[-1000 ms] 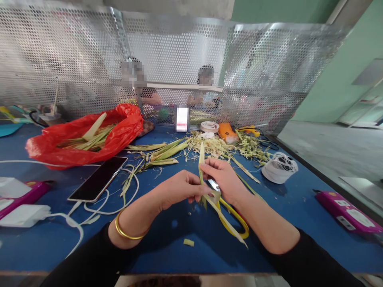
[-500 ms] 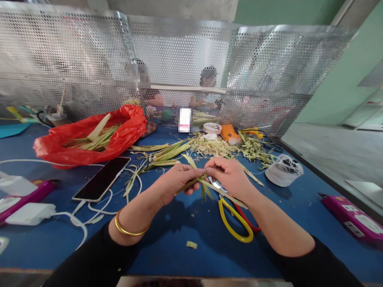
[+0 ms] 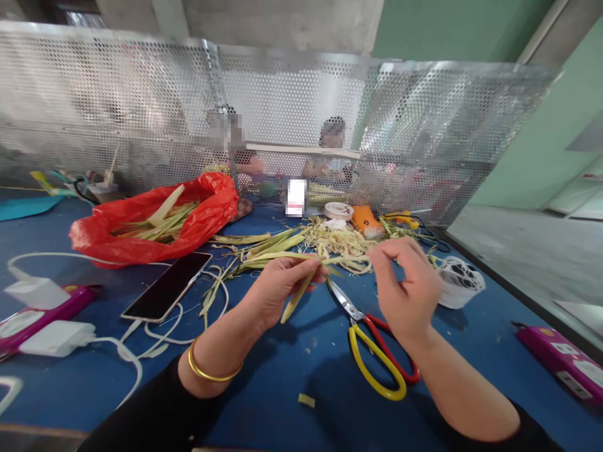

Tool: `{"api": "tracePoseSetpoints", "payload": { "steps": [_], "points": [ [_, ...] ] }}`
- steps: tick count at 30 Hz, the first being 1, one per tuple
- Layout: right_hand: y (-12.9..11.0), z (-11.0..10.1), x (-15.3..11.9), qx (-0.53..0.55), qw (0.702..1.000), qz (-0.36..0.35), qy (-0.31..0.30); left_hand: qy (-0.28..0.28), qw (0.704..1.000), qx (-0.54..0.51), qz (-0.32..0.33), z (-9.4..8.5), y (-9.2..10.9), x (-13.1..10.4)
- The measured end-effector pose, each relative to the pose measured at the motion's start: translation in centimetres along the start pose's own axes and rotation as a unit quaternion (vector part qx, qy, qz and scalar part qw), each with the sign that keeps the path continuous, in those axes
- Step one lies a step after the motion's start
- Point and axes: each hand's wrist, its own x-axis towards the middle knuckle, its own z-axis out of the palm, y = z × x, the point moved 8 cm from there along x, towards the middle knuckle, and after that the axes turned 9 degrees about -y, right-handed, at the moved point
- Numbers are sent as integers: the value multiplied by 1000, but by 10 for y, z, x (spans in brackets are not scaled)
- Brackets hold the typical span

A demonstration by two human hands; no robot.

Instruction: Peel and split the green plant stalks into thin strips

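My left hand (image 3: 285, 282) is closed in a pinch on a small bunch of pale green corn husk strips (image 3: 296, 301), some poking out below and to the left. Off to its right, my right hand (image 3: 407, 289) has thumb and forefinger pinched on the far end of one husk strip (image 3: 347, 258), which stretches level between both hands. Scissors (image 3: 349, 306) with one yellow and one red handle lie on the blue table beneath the right hand. More husks (image 3: 277, 243) and a heap of curly shreds (image 3: 339, 242) lie just beyond my hands.
A red plastic bag (image 3: 101, 232) of husks stands back left. Near it are a phone (image 3: 167, 289), white cables and a power strip (image 3: 87, 298). Right are a white cord roll (image 3: 459, 289) and a purple device (image 3: 560, 358). A perforated metal screen (image 3: 292, 81) closes the back, people behind it.
My right hand has moved right and up, away from my left, drawing a husk strip out between them. The scissors show more fully. The view has shifted slightly.
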Motion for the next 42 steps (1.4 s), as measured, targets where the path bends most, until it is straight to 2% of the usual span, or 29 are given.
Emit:
{"api": "tracePoseSetpoints", "payload": {
  "steps": [1, 2, 4, 7, 9, 11, 18, 22, 27, 32, 35, 37, 39, 42],
  "points": [
    [-1, 11, -3, 16, 999, 8, -44, 7, 1000, -17, 12, 0, 1, 0],
    [1, 28, -7, 45, 992, 29, -117, 16, 999, -36, 24, 0, 1, 0],
    [10, 62, -21, 111, 963, 105, -222, 34, 996, -73, 45, 2, 0, -2],
    [22, 92, -38, 226, 921, 192, -254, 46, 992, -105, 52, 6, -5, -3],
    [26, 99, -44, 272, 903, 224, -244, 52, 993, -92, 46, 7, -9, -3],
    [28, 100, -45, 279, 900, 231, -241, 57, 995, -63, 48, 6, -11, -3],
    [15, 90, -40, 117, 948, 118, -270, 112, 988, -45, 96, 1, -9, -5],
    [4, 88, -41, 25, 956, 74, -282, 129, 985, -59, 99, 1, -9, -7],
    [-4, 87, -42, -109, 947, 48, -300, 168, 976, -67, 119, -5, -9, -9],
    [-17, 89, -43, -286, 908, -66, -299, 180, 972, -74, 134, -7, -12, -7],
    [-22, 94, -46, -342, 878, -127, -310, 186, 970, -79, 134, -7, -15, -6],
    [-26, 96, -48, -353, 869, -158, -309, 185, 971, -86, 127, -8, -18, -5],
    [-29, 96, -49, -351, 869, -172, -303, 182, 972, -97, 114, -9, -20, -4],
    [-26, 90, -45, -321, 897, -137, -272, 146, 977, -120, 98, -7, -19, -1]
  ]
}}
